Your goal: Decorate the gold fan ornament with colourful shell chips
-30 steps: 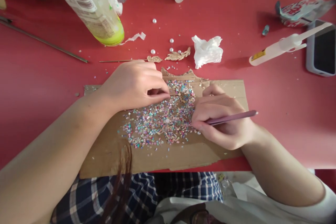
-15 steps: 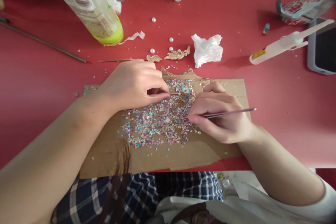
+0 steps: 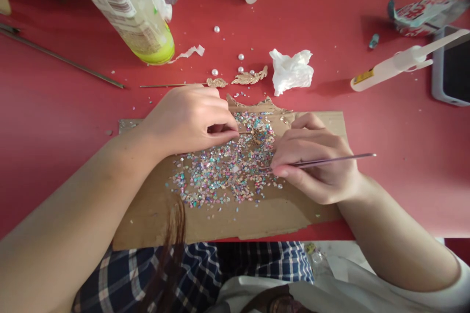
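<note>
Two bare hands are pictured from the head camera over a cardboard sheet laid along the near edge of a red table. A small gilt ornament on a thin pin is pinched between thumb and forefinger of the left hand, the other fingers curled in. The ornament is held over the far middle of the cardboard, at the far side of a heap of iridescent chips spread across the sheet's centre. Slim tweezers are gripped pen-fashion in the right hand, fingers closed round the shank. The tips are lowered into the right side of the heap, just nearer the person than the ornament. Whether a chip is caught between the tips cannot be told; they are too fine to be made out.

The step is judged to be one of fine placement. It is best served if the left wrist is rested on the cardboard so that the ornament is held steady. The tweezers should be squeezed lightly, since a thin chip is likely to be flicked away or cracked under hard pressure. One chip at a time should be lifted, and the pin should be turned by the left fingers rather than the tweezers being twisted round it.

Toward the far left corner of the table a green-based bottle is seen. Loose pearls, gilt leaf pieces and a crumpled tissue are scattered just beyond the cardboard's far edge. A glue applicator and a phone are set by the right edge.
</note>
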The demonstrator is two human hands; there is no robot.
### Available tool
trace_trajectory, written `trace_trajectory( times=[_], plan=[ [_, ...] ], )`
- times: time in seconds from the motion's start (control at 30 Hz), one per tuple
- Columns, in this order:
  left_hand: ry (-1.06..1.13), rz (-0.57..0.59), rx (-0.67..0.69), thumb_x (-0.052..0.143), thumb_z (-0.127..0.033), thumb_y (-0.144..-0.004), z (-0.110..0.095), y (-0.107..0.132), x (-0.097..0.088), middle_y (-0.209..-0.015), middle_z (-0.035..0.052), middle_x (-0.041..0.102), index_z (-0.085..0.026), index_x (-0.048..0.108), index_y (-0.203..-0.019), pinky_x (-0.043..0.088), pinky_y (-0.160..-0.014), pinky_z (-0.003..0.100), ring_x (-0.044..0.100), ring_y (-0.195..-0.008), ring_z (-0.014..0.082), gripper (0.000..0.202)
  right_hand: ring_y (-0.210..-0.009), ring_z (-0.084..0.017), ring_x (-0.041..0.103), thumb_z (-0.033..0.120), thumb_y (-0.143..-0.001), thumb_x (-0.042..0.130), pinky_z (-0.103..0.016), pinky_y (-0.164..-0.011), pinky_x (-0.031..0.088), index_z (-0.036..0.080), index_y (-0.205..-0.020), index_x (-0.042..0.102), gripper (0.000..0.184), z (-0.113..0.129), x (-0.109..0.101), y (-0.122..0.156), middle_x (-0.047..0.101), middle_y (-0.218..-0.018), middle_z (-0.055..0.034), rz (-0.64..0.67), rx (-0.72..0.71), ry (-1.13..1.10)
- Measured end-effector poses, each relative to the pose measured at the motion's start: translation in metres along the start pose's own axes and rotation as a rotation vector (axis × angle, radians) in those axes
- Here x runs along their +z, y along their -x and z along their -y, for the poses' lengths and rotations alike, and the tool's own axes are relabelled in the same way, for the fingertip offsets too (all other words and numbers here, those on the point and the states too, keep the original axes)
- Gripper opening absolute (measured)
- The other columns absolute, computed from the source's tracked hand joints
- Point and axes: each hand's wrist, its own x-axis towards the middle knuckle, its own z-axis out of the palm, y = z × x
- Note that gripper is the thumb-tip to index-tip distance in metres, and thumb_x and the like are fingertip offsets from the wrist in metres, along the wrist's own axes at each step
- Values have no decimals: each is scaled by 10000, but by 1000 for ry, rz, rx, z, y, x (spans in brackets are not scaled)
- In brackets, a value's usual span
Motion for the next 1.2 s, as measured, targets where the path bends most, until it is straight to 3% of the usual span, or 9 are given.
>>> trace_trajectory(
  times=[0.2, 0.4, 0.6, 0.77, 0.93, 1.2],
  plan=[
    [-8, 9, -8, 483, -449, -997, 0, 0, -2, -741, -28, 718, -305, 775, -817, 374, -734, 295, 552, -733, 140, 372, -658, -109, 668, 390, -1000, 587, -357, -812, 371, 233, -814, 632, 248, 3, 4, -2, 732, -697, 68, 51, -53, -47],
    [-2, 22, 1, 486, -445, -998, 0, 0, -2, -759, -29, 726, -303, 775, -845, 375, -748, 285, 552, -746, 143, 356, -636, -136, 653, 342, -997, 580, -372, -786, 379, 207, -769, 630, 269, -1, -1, 0, 695, -654, 21, 0, -4, 1],
    [-5, 5, -4, 499, -443, -995, 0, 0, -1, -744, -32, 719, -301, 774, -827, 362, -739, 283, 547, -742, 139, 352, -657, -114, 654, 372, -1001, 585, -360, -803, 383, 220, -816, 627, 243, -1, 3, -1, 718, -693, 51, 41, -33, -8],
    [-5, 22, -3, 502, -442, -992, 0, 0, -3, -745, -37, 720, -300, 774, -836, 368, -744, 281, 549, -741, 135, 344, -675, -131, 678, 355, -996, 594, -370, -816, 399, 214, -821, 629, 228, -1, 3, -1, 728, -711, 24, -24, -10, 22],
    [-23, 28, -9, 488, -444, -996, 0, 0, -2, -763, -39, 728, -302, 776, -832, 366, -749, 285, 560, -753, 131, 361, -674, -125, 677, 360, -1002, 584, -368, -822, 389, 223, -824, 628, 229, -2, 2, 0, 723, -707, 45, 15, -13, 23],
    [-21, 25, 1, 486, -435, -1000, 0, 0, -3, -780, -33, 737, -300, 777, -847, 373, -759, 279, 565, -753, 130, 355, -672, -139, 676, 321, -988, 599, -378, -807, 410, 215, -820, 633, 202, -3, 0, 0, 722, -716, 18, -27, 12, 66]
  ],
)
